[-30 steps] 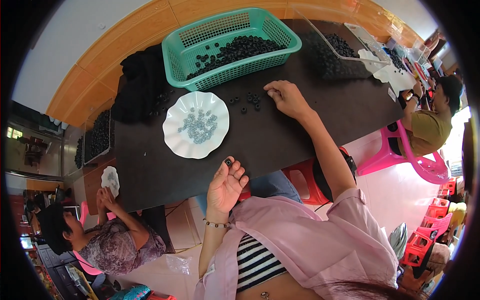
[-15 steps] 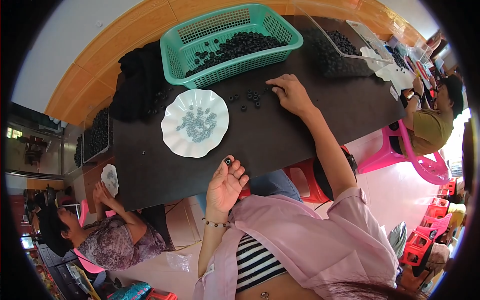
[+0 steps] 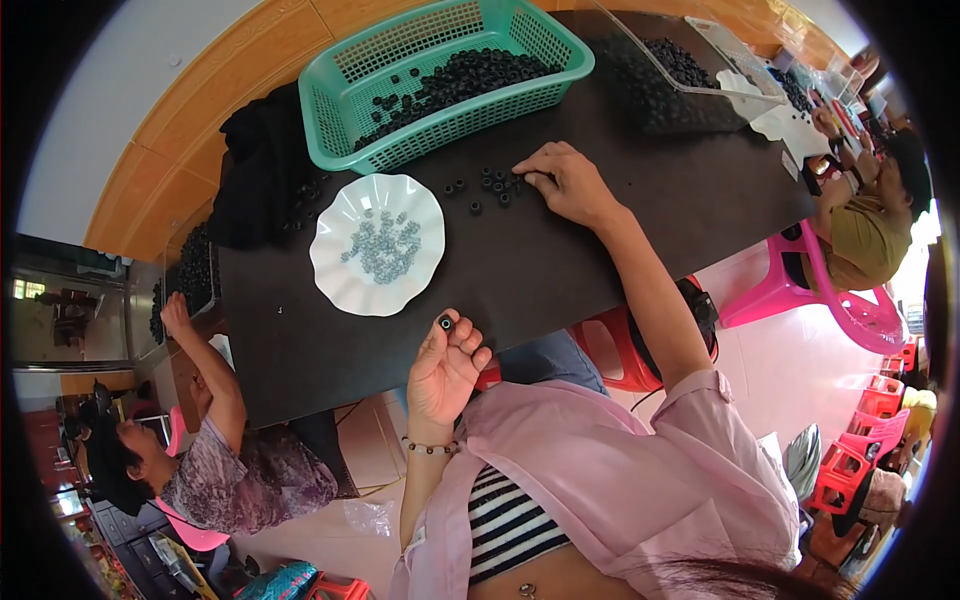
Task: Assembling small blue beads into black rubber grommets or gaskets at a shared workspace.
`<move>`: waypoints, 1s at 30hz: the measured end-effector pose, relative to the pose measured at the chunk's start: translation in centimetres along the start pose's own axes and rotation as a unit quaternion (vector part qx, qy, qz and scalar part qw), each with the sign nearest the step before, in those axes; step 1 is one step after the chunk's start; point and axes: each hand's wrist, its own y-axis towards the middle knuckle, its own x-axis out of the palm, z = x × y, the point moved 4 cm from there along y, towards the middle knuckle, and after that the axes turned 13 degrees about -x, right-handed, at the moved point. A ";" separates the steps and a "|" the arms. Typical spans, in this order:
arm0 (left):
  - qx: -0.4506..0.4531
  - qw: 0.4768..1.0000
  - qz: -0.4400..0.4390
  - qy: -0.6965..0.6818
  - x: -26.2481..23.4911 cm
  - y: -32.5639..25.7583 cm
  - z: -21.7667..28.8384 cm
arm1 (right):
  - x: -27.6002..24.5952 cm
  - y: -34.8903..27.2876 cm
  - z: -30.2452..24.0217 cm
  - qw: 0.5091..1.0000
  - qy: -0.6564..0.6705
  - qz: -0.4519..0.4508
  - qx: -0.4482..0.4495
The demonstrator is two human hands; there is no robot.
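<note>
My left hand (image 3: pixel 445 378) is held palm up near the table's front edge, thumb and forefinger closed on a small black ring-shaped piece (image 3: pixel 446 323). Light shows through or off its open centre. Farther off, my right hand (image 3: pixel 572 185) reaches over the dark table, its thumb and forefinger drawn together beside a loose group of small black pieces (image 3: pixel 487 184). What sits between those fingertips is too small and dark to make out. Left of the group, a white wavy-edged plate (image 3: pixel 335 285) bears many small clear pieces (image 3: pixel 385 250).
A green basket (image 3: pixel 440 135) of black pieces stands at the back. A clear bin (image 3: pixel 740 95) of black pieces is at back right, and black cloth (image 3: pixel 250 170) lies at the left. One person (image 3: pixel 250 470) sits at the left, another (image 3: pixel 865 235) at the far right.
The view has shifted slightly, while both my hands keep much the same pose. At the left, the other person has stretched one arm out toward a bin of black pieces.
</note>
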 end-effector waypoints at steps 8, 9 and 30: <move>-0.002 1.000 0.003 -0.006 -0.2 0.2 0.0 | -0.5 -0.1 0.0 1.000 0.021 0.016 -0.016; -0.003 1.000 -0.002 -0.008 -0.2 0.2 0.0 | -0.5 -0.2 0.0 0.999 0.025 0.016 -0.014; 0.008 1.000 0.007 0.008 -0.1 0.0 0.0 | -0.6 -0.1 -1.1 0.998 0.034 -0.041 -0.032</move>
